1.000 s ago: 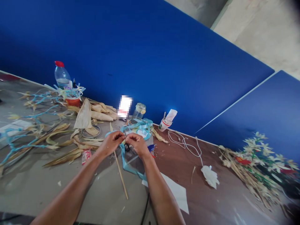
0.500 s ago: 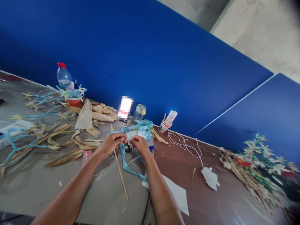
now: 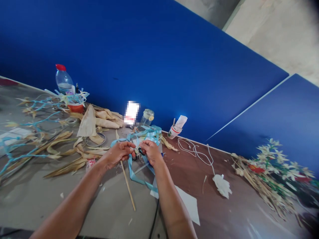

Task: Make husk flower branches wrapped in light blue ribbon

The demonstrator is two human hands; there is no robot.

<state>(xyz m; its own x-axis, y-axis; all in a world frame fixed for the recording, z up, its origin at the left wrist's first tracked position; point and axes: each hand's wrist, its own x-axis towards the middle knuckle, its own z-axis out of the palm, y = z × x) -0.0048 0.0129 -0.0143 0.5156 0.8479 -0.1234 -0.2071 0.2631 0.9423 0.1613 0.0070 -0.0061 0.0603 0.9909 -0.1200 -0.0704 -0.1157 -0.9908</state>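
Note:
My left hand (image 3: pixel 121 153) is closed in a pinch above the table's middle. Whatever sits between its fingertips is too small to make out. Close beside it, my right hand (image 3: pixel 151 152) grips what look like black-handled scissors (image 3: pixel 141 151), pointing toward the left fingertips. Light blue ribbon (image 3: pixel 133 172) loops under and behind both hands, with a larger tangle at the back. A thin wooden stick (image 3: pixel 129 190) lies on the table below my left hand.
Dried husks (image 3: pixel 107 122) and blue-wrapped stems (image 3: pixel 27 155) cover the left. At the back stand a red-capped bottle (image 3: pixel 63 79), a jar (image 3: pixel 147 118) and a cup (image 3: pixel 173 132). A white cable (image 3: pixel 196 153), white paper (image 3: pixel 188 202) and flowers (image 3: pixel 276 159) lie rightward.
My right hand has closed on the black-handled scissors, which now show at its fingertips. The two hands have moved slightly apart. The whole view has shifted a little.

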